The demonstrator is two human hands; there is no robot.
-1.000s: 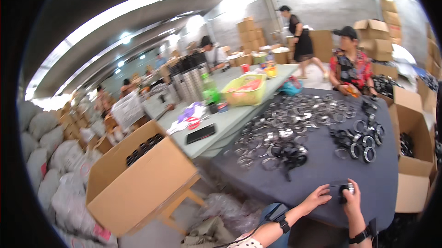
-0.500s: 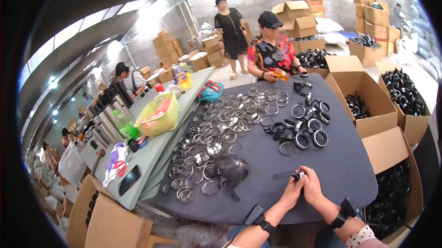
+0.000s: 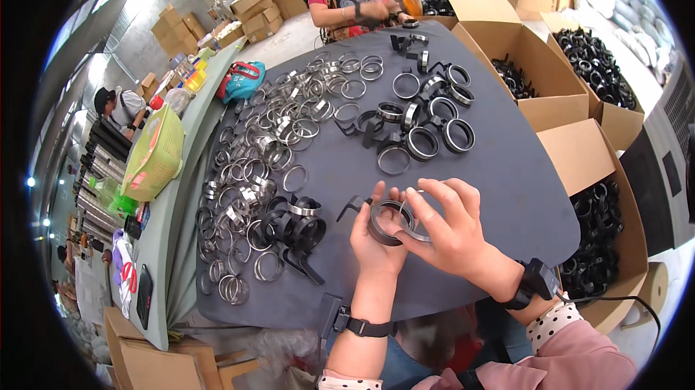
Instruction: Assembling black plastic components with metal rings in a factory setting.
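Note:
Over the near part of the dark table, my left hand (image 3: 375, 249) is closed around a black ring (image 3: 375, 225) that has a flat black tab (image 3: 351, 207) sticking out to the left. My right hand (image 3: 450, 234) pinches a thin silver ring (image 3: 418, 236) between thumb and fingers, right beside the black one. The two rings overlap in view; whether they touch, I cannot tell. Beyond my hands lie several black rings with silver inner edges (image 3: 422, 144). To the left spreads a heap of loose silver rings (image 3: 293, 129), with some black tabbed rings (image 3: 308, 231) at its near end.
Across the table (image 3: 499, 195) a person moves a blurred hand (image 3: 373, 11) near an orange object (image 3: 412, 3). Cardboard boxes (image 3: 579, 145) with black parts line the right side. On the left, a green side table (image 3: 170, 245) bears a yellow basket (image 3: 163, 155) and a phone (image 3: 145, 291).
My hands were together over a strip-like black tab; now they are raised and apart, the black ring in the left and a silver ring in the right. The view has tilted lower and closer.

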